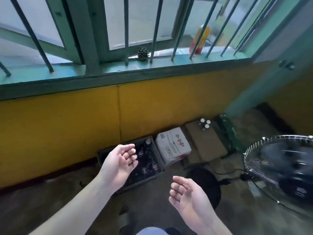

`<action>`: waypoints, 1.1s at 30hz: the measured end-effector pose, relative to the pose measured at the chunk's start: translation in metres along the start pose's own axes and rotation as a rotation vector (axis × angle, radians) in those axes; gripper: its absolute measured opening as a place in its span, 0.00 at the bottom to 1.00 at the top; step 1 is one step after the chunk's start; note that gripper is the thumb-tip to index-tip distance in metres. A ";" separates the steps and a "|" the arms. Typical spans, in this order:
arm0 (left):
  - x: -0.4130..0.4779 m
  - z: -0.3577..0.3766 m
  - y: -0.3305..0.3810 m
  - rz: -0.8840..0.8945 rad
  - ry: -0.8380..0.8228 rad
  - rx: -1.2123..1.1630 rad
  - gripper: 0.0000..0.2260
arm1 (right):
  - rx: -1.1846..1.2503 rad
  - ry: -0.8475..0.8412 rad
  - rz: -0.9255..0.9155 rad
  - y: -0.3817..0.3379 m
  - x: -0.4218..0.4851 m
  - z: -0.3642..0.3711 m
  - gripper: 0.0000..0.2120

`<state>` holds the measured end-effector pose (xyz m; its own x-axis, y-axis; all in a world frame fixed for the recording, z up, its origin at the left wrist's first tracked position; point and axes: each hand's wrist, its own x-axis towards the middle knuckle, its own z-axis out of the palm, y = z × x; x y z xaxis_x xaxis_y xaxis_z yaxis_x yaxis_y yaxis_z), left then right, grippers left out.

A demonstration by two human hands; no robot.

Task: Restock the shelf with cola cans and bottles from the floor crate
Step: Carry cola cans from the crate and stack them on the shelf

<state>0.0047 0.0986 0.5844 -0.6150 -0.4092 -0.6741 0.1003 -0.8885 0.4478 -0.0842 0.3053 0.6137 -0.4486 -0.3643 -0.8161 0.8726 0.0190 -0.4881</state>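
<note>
A dark plastic crate (153, 141) stands on the floor against the yellow wall, with several dark cola cans (149, 164) packed inside and one pale bottle cap (148, 141) at its far corner. My left hand (121, 161) hovers palm up over the crate's left half, fingers loosely curled and holding nothing. My right hand (185, 192) hangs lower and nearer to me, right of the crate, palm up, fingers curled and empty. No shelf is in view.
A white printed carton (172, 145) sits right of the crate, then a brown cardboard box (205, 141) with white-capped bottles (205, 123) on top and a green crate (227, 128). A running floor fan (281, 167) stands at right. A barred window sill (152, 65) holds a pine cone and an orange bottle (199, 39).
</note>
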 end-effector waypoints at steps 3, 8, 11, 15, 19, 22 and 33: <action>0.018 0.013 0.016 -0.003 -0.051 -0.019 0.06 | -0.045 0.012 0.020 -0.006 0.008 0.017 0.09; 0.033 -0.003 0.013 -0.050 0.032 -0.107 0.06 | -0.090 0.025 0.012 -0.038 0.028 0.040 0.09; 0.037 -0.023 0.004 -0.060 0.127 -0.136 0.06 | -0.140 0.015 0.004 -0.053 0.051 0.048 0.09; 0.043 -0.042 -0.001 -0.010 0.246 -0.203 0.06 | -0.256 -0.010 0.059 -0.065 0.097 0.050 0.11; 0.061 -0.055 -0.003 0.099 0.375 -0.262 0.07 | -0.445 -0.019 0.129 -0.082 0.154 0.046 0.12; 0.076 -0.051 -0.012 0.158 0.470 -0.349 0.07 | -0.566 -0.047 0.169 -0.103 0.197 0.044 0.11; 0.191 0.027 -0.106 -0.005 0.675 -0.387 0.09 | -1.274 -0.104 0.279 -0.111 0.364 -0.011 0.09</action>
<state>-0.1442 0.1204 0.4240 -0.0197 -0.3324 -0.9429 0.4414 -0.8491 0.2901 -0.3463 0.1807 0.3677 -0.2162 -0.2734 -0.9373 0.1126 0.9466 -0.3021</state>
